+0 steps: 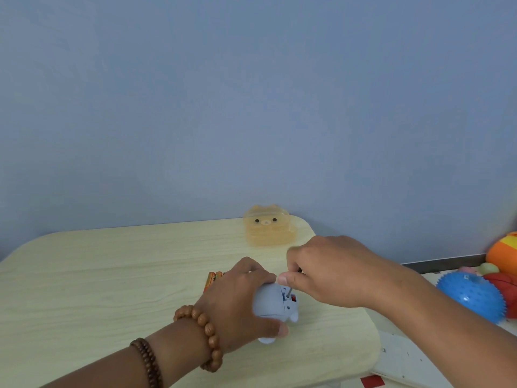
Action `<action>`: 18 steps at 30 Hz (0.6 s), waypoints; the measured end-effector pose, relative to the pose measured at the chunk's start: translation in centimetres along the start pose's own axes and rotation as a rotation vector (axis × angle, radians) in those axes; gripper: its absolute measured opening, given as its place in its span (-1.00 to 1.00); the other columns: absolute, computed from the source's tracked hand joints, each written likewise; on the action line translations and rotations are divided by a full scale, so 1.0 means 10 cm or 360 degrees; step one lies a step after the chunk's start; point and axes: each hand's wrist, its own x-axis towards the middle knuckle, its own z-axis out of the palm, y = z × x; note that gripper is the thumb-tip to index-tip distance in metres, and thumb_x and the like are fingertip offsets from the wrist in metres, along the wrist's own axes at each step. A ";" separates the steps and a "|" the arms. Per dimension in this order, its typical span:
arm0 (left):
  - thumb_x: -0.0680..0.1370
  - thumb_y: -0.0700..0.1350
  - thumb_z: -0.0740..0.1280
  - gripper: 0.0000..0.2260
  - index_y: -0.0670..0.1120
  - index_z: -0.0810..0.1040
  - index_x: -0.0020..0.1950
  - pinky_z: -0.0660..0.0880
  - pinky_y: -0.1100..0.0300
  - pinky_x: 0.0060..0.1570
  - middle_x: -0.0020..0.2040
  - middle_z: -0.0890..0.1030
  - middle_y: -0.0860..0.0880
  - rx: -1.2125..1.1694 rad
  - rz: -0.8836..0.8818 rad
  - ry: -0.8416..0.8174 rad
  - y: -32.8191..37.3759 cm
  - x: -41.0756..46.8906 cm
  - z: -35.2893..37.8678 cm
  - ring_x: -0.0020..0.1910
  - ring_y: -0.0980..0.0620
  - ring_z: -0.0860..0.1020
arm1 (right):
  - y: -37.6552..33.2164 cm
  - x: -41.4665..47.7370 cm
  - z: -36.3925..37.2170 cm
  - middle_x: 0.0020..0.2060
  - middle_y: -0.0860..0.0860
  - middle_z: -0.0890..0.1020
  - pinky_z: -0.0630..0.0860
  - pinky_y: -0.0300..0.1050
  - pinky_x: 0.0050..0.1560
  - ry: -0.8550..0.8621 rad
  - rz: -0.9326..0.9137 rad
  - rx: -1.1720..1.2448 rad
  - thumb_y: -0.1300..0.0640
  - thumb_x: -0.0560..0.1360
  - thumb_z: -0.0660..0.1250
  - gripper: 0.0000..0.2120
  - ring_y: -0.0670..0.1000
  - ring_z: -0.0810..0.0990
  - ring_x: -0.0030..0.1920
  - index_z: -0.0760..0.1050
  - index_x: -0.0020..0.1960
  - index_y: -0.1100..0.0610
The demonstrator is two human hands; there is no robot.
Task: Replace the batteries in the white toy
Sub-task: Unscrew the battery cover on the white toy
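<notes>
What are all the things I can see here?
white toy: one, pale white, near table edge, under left hand
screwdriver: one, thin metal shaft, tip at the toy's underside
batteries: at least two, orange, partly hidden behind left hand
bear-faced box: one, clear orange, far table edge
table: one, light wood, centre
spiky ball: one, blue, right of table
plush toy: one, orange and yellow, far right
bead bracelets: two, brown, left wrist
left hand: one, grip round the white toy
right hand: one, grip pinching the screwdriver
</notes>
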 end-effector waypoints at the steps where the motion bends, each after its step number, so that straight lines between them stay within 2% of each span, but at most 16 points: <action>1: 0.28 0.35 0.47 -0.31 0.17 0.45 0.35 0.37 0.35 -0.08 0.18 0.34 0.24 0.0000 0.0003 0.0003 0.00 0.00 0.00 0.02 0.20 0.42 | 0.01 -0.02 -0.01 -0.19 -0.13 0.53 0.47 0.00 -0.12 -0.0025 -0.0001 0.0035 -0.25 0.61 0.13 -0.65 0.06 0.56 -0.11 0.43 0.11 0.02; 3: 0.28 0.35 0.48 -0.28 0.14 0.43 0.38 0.38 0.34 -0.03 0.20 0.35 0.23 -0.0010 0.0002 0.0014 -0.01 0.00 0.00 0.06 0.19 0.42 | 0.02 -0.03 -0.03 -0.25 -0.15 0.45 0.42 -0.03 -0.17 -0.0050 -0.0011 0.0054 -0.17 0.61 0.17 -0.77 0.03 0.51 -0.16 0.37 0.13 -0.04; 5: 0.29 0.34 0.49 -0.28 0.14 0.43 0.39 0.37 0.37 -0.04 0.20 0.36 0.23 -0.0030 -0.0003 0.0022 -0.01 0.00 0.00 0.06 0.21 0.42 | 0.02 -0.02 -0.02 -0.26 -0.13 0.47 0.39 -0.05 -0.26 -0.0029 -0.0022 0.0045 -0.13 0.62 0.18 -0.83 0.01 0.51 -0.22 0.38 -0.02 -0.05; 7: 0.28 0.33 0.49 -0.30 0.15 0.45 0.37 0.36 0.37 -0.06 0.19 0.36 0.23 -0.0040 -0.0006 0.0023 0.00 0.00 -0.01 0.06 0.21 0.42 | 0.02 0.01 -0.01 -0.31 -0.11 0.47 0.37 -0.08 -0.32 0.0006 -0.0003 0.0026 -0.17 0.62 0.18 -0.72 0.00 0.49 -0.27 0.37 -0.16 -0.03; 9: 0.28 0.34 0.49 -0.32 0.18 0.46 0.35 0.38 0.33 -0.05 0.18 0.35 0.24 -0.0025 -0.0003 0.0021 0.01 0.00 -0.01 0.05 0.20 0.43 | 0.01 0.04 0.02 -0.35 -0.08 0.46 0.39 -0.07 -0.30 0.0050 0.0004 -0.0011 -0.23 0.61 0.17 -0.60 0.03 0.49 -0.28 0.42 -0.22 0.04; 11: 0.27 0.34 0.48 -0.36 0.19 0.47 0.30 0.39 0.32 -0.08 0.15 0.35 0.24 -0.0002 0.0003 0.0019 0.02 0.00 -0.01 0.02 0.20 0.45 | 0.01 0.04 0.04 -0.30 -0.06 0.50 0.47 -0.04 -0.22 0.0053 -0.0005 0.0004 -0.26 0.61 0.15 -0.55 0.03 0.53 -0.23 0.52 -0.18 0.07; 13: 0.28 0.31 0.49 -0.39 0.18 0.48 0.27 0.41 0.32 -0.10 0.14 0.36 0.22 -0.0017 -0.0007 0.0016 0.02 0.00 -0.01 0.00 0.19 0.45 | 0.00 0.02 0.04 -0.13 -0.08 0.52 0.53 -0.01 -0.10 0.0012 -0.0008 0.0071 -0.25 0.62 0.13 -0.60 0.00 0.54 -0.13 0.61 -0.05 -0.01; 15: 0.29 0.31 0.49 -0.36 0.16 0.47 0.32 0.43 0.30 -0.04 0.18 0.36 0.21 -0.0004 -0.0007 0.0014 0.03 0.00 -0.01 0.03 0.18 0.45 | -0.01 -0.01 0.05 -0.02 -0.12 0.47 0.53 -0.02 -0.06 0.0011 -0.0025 0.0071 -0.18 0.63 0.13 -0.70 -0.03 0.53 -0.07 0.60 0.09 -0.10; 18: 0.30 0.33 0.49 -0.29 0.14 0.44 0.39 0.44 0.28 0.03 0.22 0.36 0.21 0.0007 -0.0014 0.0021 0.04 0.00 -0.01 0.08 0.17 0.45 | 0.01 0.01 0.08 0.02 -0.17 0.47 0.56 -0.02 -0.02 0.0003 -0.0051 0.0145 0.00 0.63 0.18 -0.79 -0.04 0.56 0.00 0.58 0.13 -0.10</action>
